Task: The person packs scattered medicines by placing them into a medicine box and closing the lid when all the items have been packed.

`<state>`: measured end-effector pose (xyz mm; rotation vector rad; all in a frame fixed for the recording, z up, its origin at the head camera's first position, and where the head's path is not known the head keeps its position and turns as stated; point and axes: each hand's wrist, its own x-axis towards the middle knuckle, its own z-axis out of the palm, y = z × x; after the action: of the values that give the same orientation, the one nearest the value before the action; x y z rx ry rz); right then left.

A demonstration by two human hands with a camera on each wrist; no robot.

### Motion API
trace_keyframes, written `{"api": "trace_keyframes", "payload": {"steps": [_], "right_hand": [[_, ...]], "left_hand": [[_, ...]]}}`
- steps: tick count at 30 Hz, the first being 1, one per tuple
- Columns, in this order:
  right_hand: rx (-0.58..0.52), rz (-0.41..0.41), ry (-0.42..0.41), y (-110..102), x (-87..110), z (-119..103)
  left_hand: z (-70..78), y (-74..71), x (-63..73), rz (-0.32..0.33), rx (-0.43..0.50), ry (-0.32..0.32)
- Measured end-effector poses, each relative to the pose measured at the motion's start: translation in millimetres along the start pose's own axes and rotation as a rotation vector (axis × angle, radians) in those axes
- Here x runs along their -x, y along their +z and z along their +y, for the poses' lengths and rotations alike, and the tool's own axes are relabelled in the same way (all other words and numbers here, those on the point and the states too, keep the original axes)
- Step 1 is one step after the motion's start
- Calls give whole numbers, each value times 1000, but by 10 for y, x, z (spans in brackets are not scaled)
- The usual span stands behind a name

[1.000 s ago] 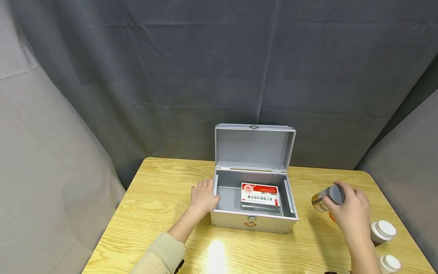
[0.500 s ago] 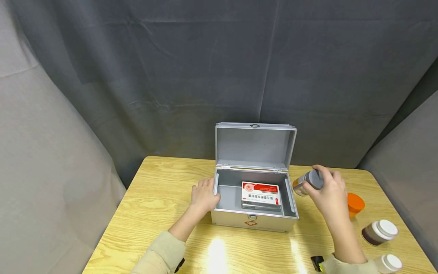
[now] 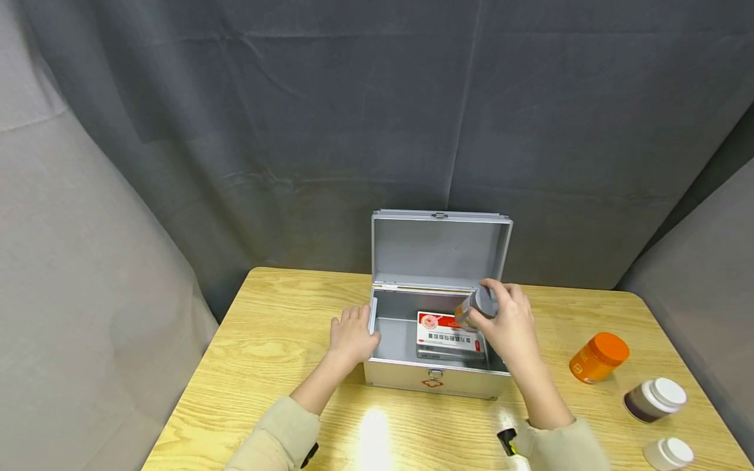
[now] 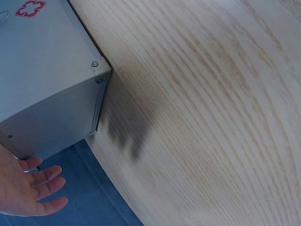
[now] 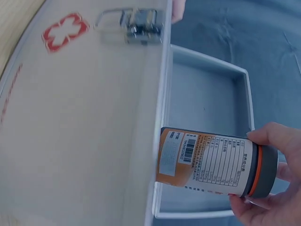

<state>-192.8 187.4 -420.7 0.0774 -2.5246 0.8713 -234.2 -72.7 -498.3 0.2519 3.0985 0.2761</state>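
Observation:
An aluminium first-aid box (image 3: 400,377) with a red cross stands on the table, its lid raised. My right hand (image 3: 512,324) grips a supplement bottle (image 5: 211,162) by its dark grey cap and holds it tilted over the right part of the box. Orange and white labelling with a barcode shows in the right wrist view. Inside the box lies a red and white medicine carton (image 3: 442,338), stacked on another flat pack. At the box's left wall my left hand (image 3: 351,337) rests with its thumb at the rim and its fingers relaxed outside.
To the right stand an orange jar (image 3: 597,358), a dark jar with a white lid (image 3: 655,399) and a small white bottle (image 3: 668,453). Grey curtain (image 3: 324,131) hangs behind the wooden table (image 3: 277,327). The raised lid (image 3: 438,254) walls off the box's back.
My right hand has carried the supplement bottle leftward from beside the orange jar to above the box. The orange jar has come into full view. My left hand stays at the box's left wall.

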Motion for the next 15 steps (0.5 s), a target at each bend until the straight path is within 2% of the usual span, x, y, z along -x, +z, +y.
{"api": "trace_keyframes", "payload": {"steps": [7,15], "right_hand": [[-44,-67,-17,254,-54,-109],[-66,-102,-66,469,-106,-227]], "left_hand": [[-3,15,-9,0,-4,3],[-3,4,4,7,19,5]]}}
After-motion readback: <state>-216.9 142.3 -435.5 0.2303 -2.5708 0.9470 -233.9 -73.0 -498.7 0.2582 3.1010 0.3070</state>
